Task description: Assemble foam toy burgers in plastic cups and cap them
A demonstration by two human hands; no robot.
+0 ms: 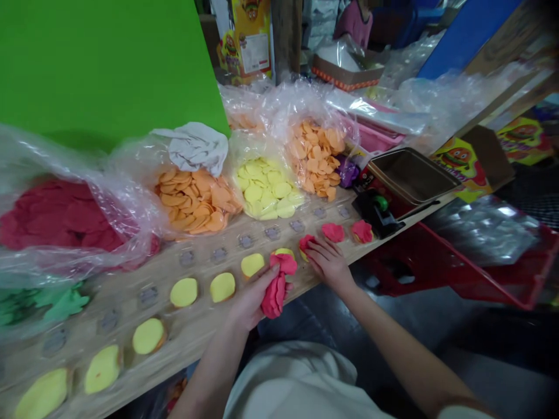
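Observation:
My left hand (pixel 252 298) is closed around a small stack of wavy red foam pieces (pixel 274 297), with one red piece (pixel 286 263) sticking out at its top, in front of a yellow-topped stack. My right hand (pixel 331 265) lies with outstretched fingers on a red foam piece (pixel 305 244) that sits on a yellow one at the board's front edge. Farther right, two more red-topped stacks (pixel 333 232) stand in the row. To the left runs a line of yellow foam rounds (pixel 184 292), some showing orange beneath.
Behind the row are clear plastic pieces with grey centres (pixel 218 254). Plastic bags hold red (pixel 65 215), orange (pixel 194 201) and yellow foam pieces (pixel 266 186). A black tape dispenser (pixel 378 215) stands at right, near a dark-lidded tin (pixel 413 174). A red crate (pixel 463 265) sits below the board.

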